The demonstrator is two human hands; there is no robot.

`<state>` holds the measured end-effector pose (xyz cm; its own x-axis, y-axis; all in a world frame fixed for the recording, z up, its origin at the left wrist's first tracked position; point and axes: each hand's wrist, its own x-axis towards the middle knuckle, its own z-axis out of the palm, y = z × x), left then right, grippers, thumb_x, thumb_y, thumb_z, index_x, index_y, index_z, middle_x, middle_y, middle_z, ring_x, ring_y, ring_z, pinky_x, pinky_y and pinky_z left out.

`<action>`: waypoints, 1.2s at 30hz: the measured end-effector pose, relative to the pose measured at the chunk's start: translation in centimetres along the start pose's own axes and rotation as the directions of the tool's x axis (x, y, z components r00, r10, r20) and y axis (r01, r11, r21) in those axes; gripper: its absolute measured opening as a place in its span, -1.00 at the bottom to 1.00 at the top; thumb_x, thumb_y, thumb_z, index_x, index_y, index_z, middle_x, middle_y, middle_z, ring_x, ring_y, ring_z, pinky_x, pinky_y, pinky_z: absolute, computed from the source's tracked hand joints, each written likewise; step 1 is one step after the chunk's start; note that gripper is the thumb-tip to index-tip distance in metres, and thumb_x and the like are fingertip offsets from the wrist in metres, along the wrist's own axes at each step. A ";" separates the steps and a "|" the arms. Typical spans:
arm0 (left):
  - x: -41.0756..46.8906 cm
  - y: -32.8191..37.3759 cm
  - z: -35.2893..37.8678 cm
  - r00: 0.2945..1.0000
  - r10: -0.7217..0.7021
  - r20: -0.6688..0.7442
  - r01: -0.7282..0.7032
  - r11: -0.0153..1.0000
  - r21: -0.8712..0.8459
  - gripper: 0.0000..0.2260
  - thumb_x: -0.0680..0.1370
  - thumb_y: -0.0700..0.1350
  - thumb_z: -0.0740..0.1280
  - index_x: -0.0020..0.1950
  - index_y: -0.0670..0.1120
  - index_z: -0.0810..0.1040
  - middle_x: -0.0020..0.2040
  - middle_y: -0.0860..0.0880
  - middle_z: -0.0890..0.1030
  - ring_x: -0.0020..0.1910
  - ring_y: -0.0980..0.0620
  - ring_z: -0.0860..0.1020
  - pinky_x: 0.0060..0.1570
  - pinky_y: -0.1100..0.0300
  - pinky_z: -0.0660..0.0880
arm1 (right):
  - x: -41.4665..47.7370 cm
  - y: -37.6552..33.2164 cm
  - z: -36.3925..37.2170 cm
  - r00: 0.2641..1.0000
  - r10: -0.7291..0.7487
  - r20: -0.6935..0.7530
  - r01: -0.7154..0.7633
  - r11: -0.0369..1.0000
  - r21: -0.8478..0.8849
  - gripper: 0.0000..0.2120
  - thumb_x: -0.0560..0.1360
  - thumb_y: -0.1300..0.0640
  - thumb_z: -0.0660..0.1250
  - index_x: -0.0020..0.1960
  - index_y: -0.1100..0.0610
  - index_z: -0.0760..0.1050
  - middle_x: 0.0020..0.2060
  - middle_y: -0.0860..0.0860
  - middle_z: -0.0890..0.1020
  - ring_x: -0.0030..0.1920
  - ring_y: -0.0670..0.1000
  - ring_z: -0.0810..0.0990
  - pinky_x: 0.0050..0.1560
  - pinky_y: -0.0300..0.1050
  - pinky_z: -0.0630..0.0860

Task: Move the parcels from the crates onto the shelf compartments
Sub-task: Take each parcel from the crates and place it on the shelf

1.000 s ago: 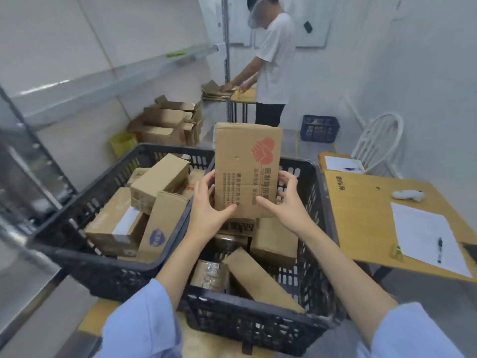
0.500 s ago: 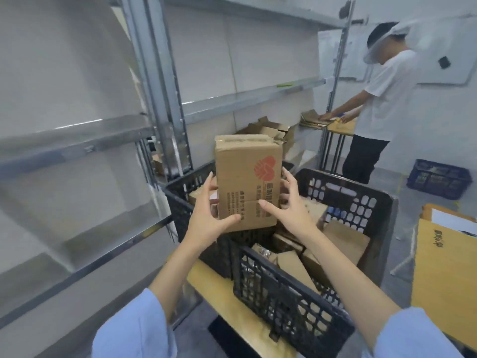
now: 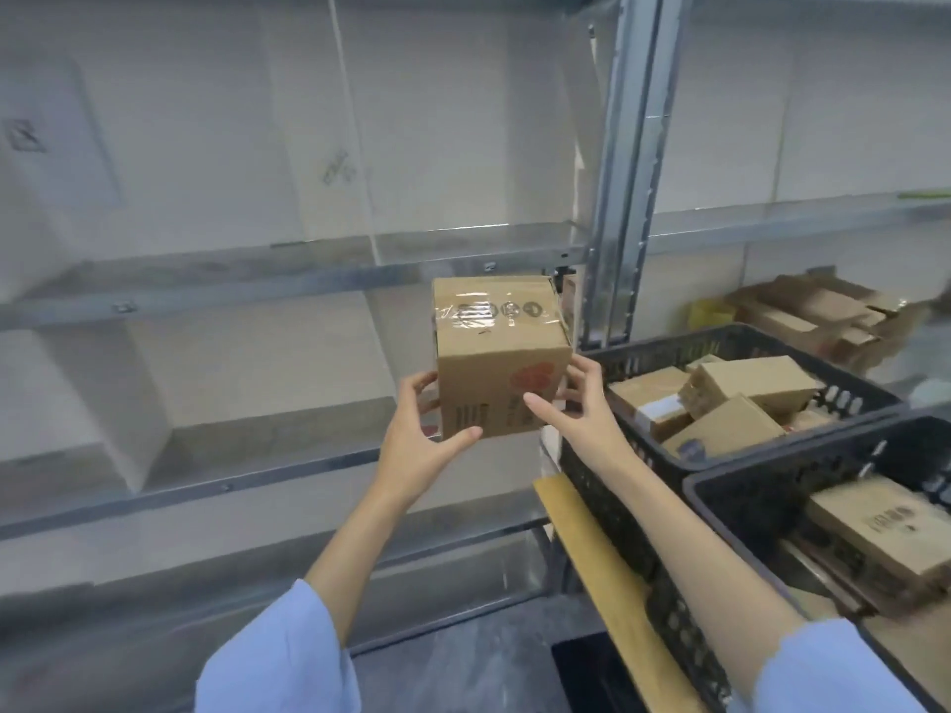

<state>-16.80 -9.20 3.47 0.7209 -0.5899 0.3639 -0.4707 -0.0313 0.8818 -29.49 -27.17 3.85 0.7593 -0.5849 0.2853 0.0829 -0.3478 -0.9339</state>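
The fingers (image 3: 423, 392) of the left hand (image 3: 419, 450) curl round the left side of the parcel (image 3: 502, 375), and its thumb lies across the lower front face near the bottom edge. The right hand (image 3: 579, 411) grasps the opposite side: its thumb presses the front face beside the red print, and its fingers wrap the right-hand edge. Both forearms reach up from 6 o'clock, with light blue sleeves (image 3: 278, 656) at the bottom of the view.

The parcel is a brown carton held in the air between the two hands. Its taped top is tipped towards the camera. It hangs in front of the shelf (image 3: 257, 473), before the open compartment between an upper and a lower metal board. The grey upright post (image 3: 620, 198) stands at its 1 o'clock.

At 3 o'clock of the parcel sits the far crate (image 3: 720, 343), black and slotted, with other parcels (image 3: 756, 383) piled inside. The near crate (image 3: 746, 483) is at 4 o'clock, just beside the far one, and also holds cartons. Both rest on a wooden bench (image 3: 592, 548). Opened flat cartons (image 3: 823, 313) lie beyond them at 2 o'clock, next to something yellow (image 3: 710, 312), too blurred to name.
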 end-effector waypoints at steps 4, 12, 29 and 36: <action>-1.7 -1.1 -6.1 0.994 -0.027 -0.109 0.031 0.999 0.034 -0.17 0.39 -0.03 0.57 0.45 0.30 0.11 0.33 0.30 0.34 0.31 0.13 0.40 0.16 0.27 0.41 | 0.6 -1.6 6.2 0.993 -0.042 0.107 0.044 0.999 -0.018 -0.31 0.39 -0.21 0.46 0.36 -0.22 0.13 0.26 -0.32 0.32 0.38 -0.12 0.33 0.45 0.00 0.29; -7.1 -2.8 -18.6 0.968 -0.072 -0.240 0.095 0.992 0.086 -0.24 0.40 -0.04 0.56 0.42 0.28 0.18 0.29 0.32 0.38 0.25 0.31 0.41 0.02 0.40 0.39 | -1.2 -5.3 18.7 0.939 -0.096 0.329 0.072 0.994 0.085 -0.15 0.39 -0.17 0.49 0.52 -0.23 0.07 0.42 -0.26 0.31 0.33 -0.26 0.37 0.31 -0.24 0.29; -21.5 -4.2 -38.7 0.889 -0.162 -0.429 0.194 0.980 0.032 -0.20 0.41 -0.05 0.53 0.52 0.11 0.16 0.39 0.11 0.35 0.30 0.07 0.41 0.26 0.11 0.41 | -10.1 -12.8 38.6 0.803 -0.188 0.565 0.186 0.981 0.061 -0.08 0.43 0.03 0.53 0.54 -0.11 -0.04 0.47 -0.14 0.25 0.43 -0.09 0.32 0.40 -0.04 0.36; -26.3 -4.1 -43.4 0.865 -0.133 -0.483 0.186 0.981 0.063 -0.20 0.37 -0.01 0.57 0.49 0.18 0.20 0.31 0.17 0.36 0.19 0.35 0.39 0.16 0.26 0.39 | -13.8 -13.8 44.6 0.765 -0.232 0.601 0.257 0.965 0.046 -0.08 0.36 0.08 0.57 0.54 -0.02 0.08 0.37 -0.02 0.25 0.38 -0.04 0.36 0.42 0.08 0.39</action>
<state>-11.79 41.44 3.28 0.9322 -0.1161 0.3427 -0.3595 -0.1908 0.9134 -12.32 18.44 3.21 0.9493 0.0740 0.3055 0.3050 -0.4525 -0.8380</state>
